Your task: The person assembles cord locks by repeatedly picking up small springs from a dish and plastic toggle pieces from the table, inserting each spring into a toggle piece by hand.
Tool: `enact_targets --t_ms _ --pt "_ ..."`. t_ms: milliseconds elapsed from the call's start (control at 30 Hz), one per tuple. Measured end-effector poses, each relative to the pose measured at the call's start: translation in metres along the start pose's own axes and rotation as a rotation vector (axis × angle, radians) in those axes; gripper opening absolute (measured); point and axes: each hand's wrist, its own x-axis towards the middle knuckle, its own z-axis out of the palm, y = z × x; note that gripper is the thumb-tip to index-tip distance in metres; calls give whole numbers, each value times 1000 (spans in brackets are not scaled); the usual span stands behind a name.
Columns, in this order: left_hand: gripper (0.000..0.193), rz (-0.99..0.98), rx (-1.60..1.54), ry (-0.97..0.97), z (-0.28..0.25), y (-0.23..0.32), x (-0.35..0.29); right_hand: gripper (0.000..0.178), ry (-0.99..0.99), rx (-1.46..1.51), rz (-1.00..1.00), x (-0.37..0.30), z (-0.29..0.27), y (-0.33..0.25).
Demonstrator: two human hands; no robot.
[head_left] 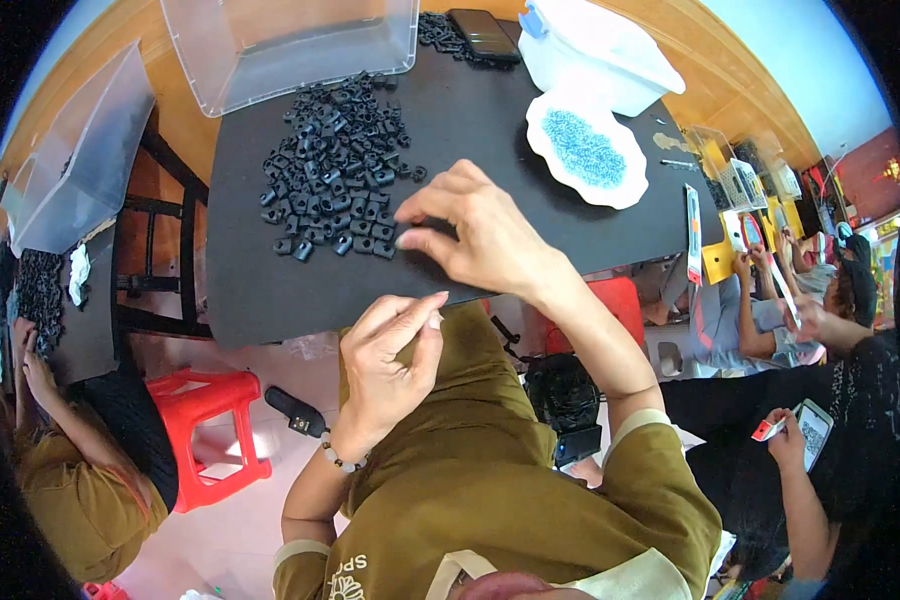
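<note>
A heap of small black plastic parts with round holes (335, 185) lies on the dark table (260, 290) before me. At the heap's right edge is my right hand (485, 230), its thumb and forefinger curved with a gap between them; nothing shows in that gap. My left hand (385, 360) is just off the table's front edge, thumb and forefinger tips brought close together. Whatever is in that pinch, if anything, is too small to make out. A white scalloped dish (620, 190) holds many tiny blue pieces (582, 148), beyond my right hand.
A clear plastic bin (300, 60) stands behind the heap, a white tub (610, 50) at the far right. Between them lies a phone (483, 35) beside more black parts. Red stools (205, 440) stand below. People work at both sides; one hand (785, 440) holds a phone.
</note>
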Motion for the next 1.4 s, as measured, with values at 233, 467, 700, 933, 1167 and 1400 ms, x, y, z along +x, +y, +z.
enact_targets --t_ms 233,467,700,933,1167,1400 --pt "23 -15 25 -24 -6 7 -3 24 -33 -54 -1 -5 18 -10" --pt "24 -155 -19 74 -13 6 -7 16 60 -14 -31 -10 20 -7" --pt "26 -306 -267 139 -20 9 0 22 169 49 -316 -32 -6 -6" --pt "27 -321 -344 -36 -13 6 0 24 125 -88 -431 -48 -13 -18" --pt "26 -428 -432 -154 -14 8 5 26 93 -61 -366 -54 -29 -13" --pt "22 -408 -428 -151 -9 7 2 17 384 -307 195 -49 -63 35"
